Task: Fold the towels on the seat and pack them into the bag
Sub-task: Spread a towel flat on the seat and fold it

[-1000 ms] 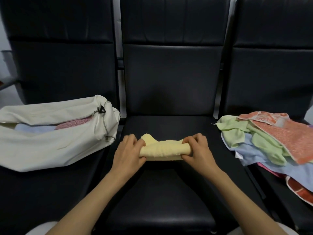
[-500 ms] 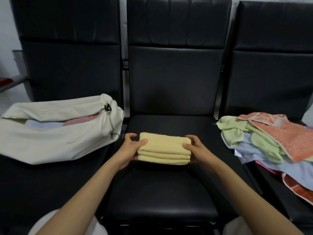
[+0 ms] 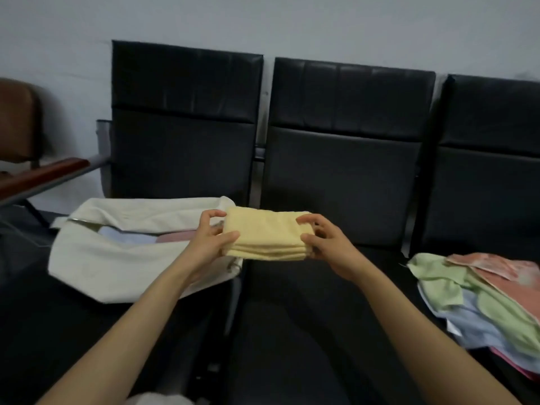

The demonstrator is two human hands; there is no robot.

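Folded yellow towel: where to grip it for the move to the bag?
Its two short ends, one from each side, as the left hand and right hand do now. The yellow towel is a stack of folds; pinching through all layers should keep it together.

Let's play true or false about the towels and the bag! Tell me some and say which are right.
The left hand and right hand both hold the folded yellow towel. True.
The white bag already has towels inside. True.
The bag lies on the right-hand seat. False: it lies on the left seat; the loose towels lie at the right.
The yellow towel rests on a seat. False: the hands hold it up.
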